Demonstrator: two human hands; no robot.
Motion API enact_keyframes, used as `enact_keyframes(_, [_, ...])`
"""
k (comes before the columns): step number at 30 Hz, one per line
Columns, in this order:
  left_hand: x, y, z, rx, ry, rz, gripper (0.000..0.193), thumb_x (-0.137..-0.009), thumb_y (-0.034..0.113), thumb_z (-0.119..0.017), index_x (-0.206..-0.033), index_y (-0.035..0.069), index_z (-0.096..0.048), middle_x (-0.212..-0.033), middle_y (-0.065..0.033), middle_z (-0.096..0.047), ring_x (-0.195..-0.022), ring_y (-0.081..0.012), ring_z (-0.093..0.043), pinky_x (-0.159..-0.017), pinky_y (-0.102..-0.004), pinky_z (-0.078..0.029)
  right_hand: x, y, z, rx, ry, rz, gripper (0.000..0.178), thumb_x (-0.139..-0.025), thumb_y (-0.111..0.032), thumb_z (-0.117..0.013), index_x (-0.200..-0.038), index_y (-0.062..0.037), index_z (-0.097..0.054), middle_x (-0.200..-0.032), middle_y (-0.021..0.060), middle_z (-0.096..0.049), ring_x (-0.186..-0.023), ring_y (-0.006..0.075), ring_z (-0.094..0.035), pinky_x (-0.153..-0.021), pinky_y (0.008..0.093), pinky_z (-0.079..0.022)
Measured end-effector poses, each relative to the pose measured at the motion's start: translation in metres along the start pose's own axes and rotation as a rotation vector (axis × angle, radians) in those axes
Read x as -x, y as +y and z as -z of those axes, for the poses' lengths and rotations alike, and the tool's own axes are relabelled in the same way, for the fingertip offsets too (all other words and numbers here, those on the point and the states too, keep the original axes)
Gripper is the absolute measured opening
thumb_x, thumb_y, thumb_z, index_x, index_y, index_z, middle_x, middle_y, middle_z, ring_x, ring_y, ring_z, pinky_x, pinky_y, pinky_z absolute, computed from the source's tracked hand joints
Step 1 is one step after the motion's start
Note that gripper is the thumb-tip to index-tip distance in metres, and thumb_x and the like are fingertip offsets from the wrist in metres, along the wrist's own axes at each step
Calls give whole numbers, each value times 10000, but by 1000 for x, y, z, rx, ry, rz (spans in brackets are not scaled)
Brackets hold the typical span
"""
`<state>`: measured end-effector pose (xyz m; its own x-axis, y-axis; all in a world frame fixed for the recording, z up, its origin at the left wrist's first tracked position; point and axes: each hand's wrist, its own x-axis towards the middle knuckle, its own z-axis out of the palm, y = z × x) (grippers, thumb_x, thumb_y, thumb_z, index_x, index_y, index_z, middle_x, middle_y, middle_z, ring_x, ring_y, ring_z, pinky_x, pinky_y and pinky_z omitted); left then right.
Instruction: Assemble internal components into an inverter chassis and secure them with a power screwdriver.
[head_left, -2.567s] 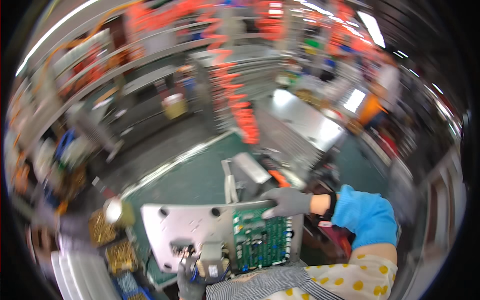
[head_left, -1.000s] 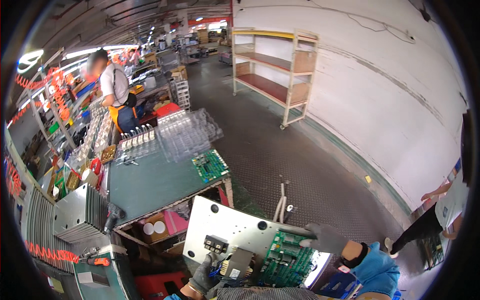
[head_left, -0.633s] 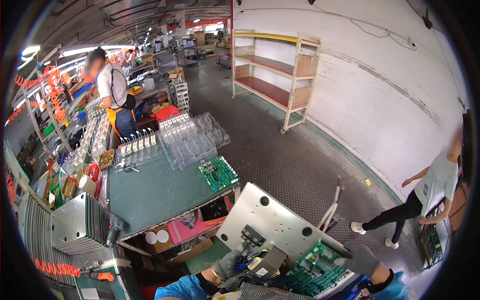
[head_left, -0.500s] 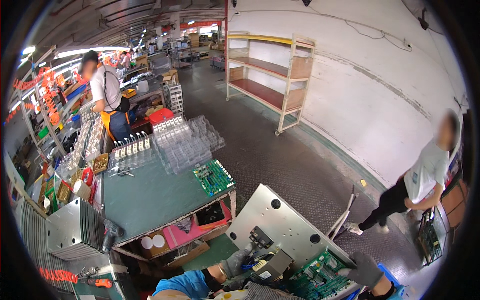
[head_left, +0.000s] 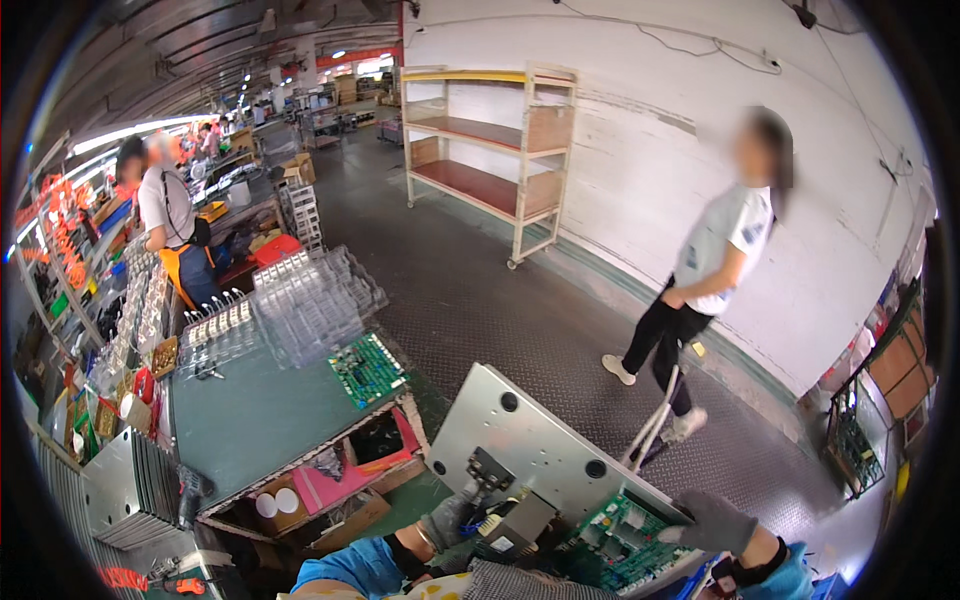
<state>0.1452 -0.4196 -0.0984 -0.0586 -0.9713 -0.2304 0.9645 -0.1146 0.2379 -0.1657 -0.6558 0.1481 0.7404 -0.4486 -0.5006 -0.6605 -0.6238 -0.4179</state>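
Before me is a tilted silver metal panel (head_left: 540,428) with round black feet or plugs. It bears a black block-shaped part (head_left: 490,468), a dark transformer-like box (head_left: 522,524) with coloured wires, and a green circuit board (head_left: 622,540). My left hand (head_left: 448,518), in a grey glove, is closed at the lower side of the black part; its fingertips are partly hidden. At the panel's right edge, beside the circuit board, my gloved right hand (head_left: 712,522) grips with its fingers curled over.
To the left stands a green-topped workbench (head_left: 250,420) with another circuit board (head_left: 366,370) and clear plastic trays (head_left: 315,305). A power drill (head_left: 193,492) is near stacked metal panels (head_left: 125,475). One person (head_left: 715,260) walks at right; another (head_left: 170,215) works far left. A wheeled rack (head_left: 490,150) lines the wall.
My view has turned to the right, so the bench and rack appear farther left. The person at right has walked farther along the aisle. Both my hands stay at the panel.
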Motion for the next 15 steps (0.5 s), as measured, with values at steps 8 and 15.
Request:
enact_keyframes(8, [-32,-13,-24,-189,154,-257,607,-976,512,-485,-1432,117,-424,-1358,-179,-536,-1213,-301,-558,-1053,-433,-457,-47,60,45,71,-189,218,703,-821,-599,-673,-1105,40,-602,-990,241,-648,-954,378,-648,-814,457,-504])
enact_keyframes(15, [-78,11,-20,-225,379,-159,603,-978,483,-505,-1412,70,-446,-1350,-220,-543,-1206,-322,-570,-1050,-447,-463,-80,77,70,91,-289,212,713,-836,-605,-656,-1104,52,-588,-961,238,-653,-935,368,-653,-788,450,-510])
